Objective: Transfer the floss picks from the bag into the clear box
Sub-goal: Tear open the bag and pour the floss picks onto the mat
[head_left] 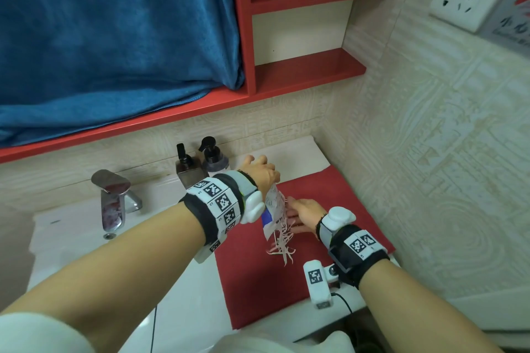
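Above the red mat [258, 289], a white bag [274, 210] with a blue patch is held mouth-down, pinched at its top by the left hand [259, 173]. Thin white floss picks [282, 246] are seen spilling from it. The right hand [305, 215] is held spread beside the bag, fingers touching it.

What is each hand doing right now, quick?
Left hand: pinches the top of the bag, holding it upside down; floss picks spill out.
Right hand: open, fingers flat beside the bag over the red cloth.
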